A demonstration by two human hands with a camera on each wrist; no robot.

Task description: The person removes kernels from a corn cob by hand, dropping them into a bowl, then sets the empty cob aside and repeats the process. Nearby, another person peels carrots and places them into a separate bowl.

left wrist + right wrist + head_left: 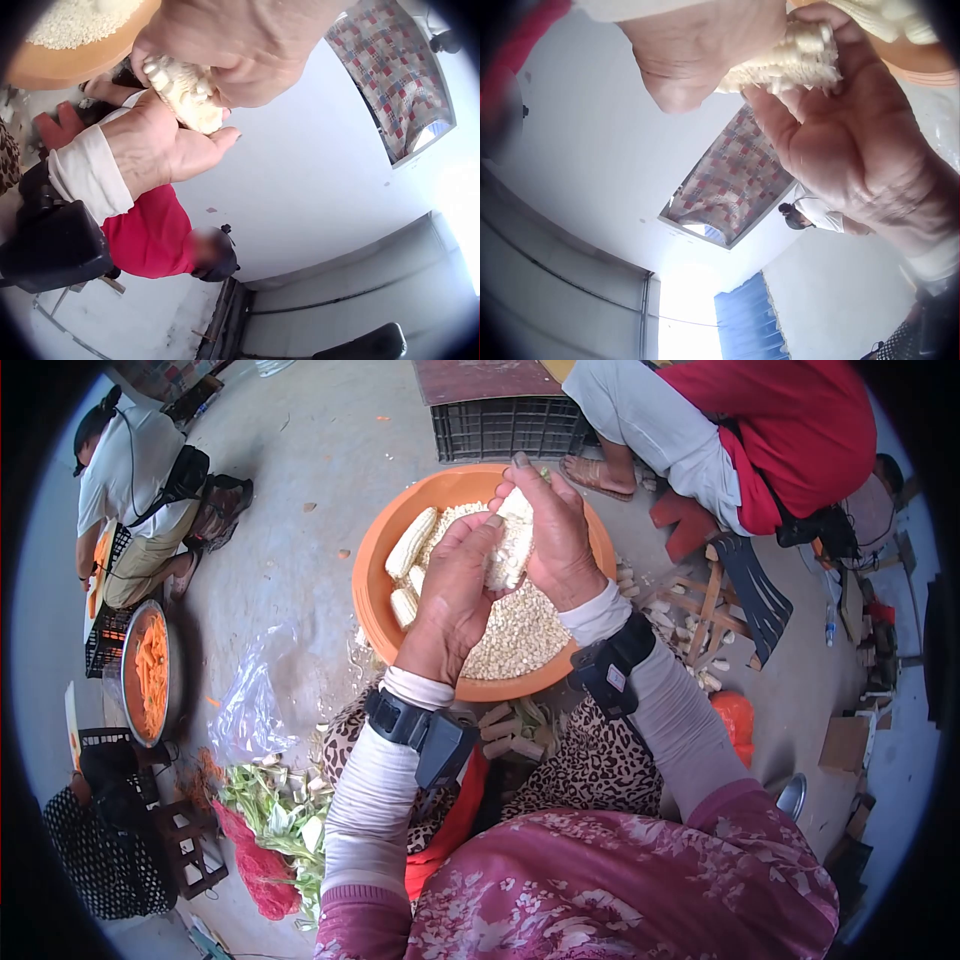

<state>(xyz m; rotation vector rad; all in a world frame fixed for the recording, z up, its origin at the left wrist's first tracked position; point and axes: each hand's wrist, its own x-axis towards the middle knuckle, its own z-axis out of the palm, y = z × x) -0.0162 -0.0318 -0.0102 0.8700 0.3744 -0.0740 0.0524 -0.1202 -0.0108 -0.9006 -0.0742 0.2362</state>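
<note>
Over an orange basin [370, 585], my two hands hold one pale corn cob [515, 545] between them. The cob has rows of kernels and a partly stripped side, which shows in the right wrist view [795, 64]. My left hand [458, 590] grips its near side, thumb and fingertips pressed against the kernels. My right hand [562, 535] supports the far side, with the cob lying along its palm and fingers. Loose kernels [515, 635] fill much of the basin. Whole peeled corn cobs [410, 543] lie at its left side.
Stripped cobs [510, 735] lie below the basin and to its right by a small stool [750, 600]. Husks [275, 805], a plastic bag [255, 695] and a bowl of orange strips [150, 670] are leftward. A black crate [510, 430] stands ahead; other people sit around.
</note>
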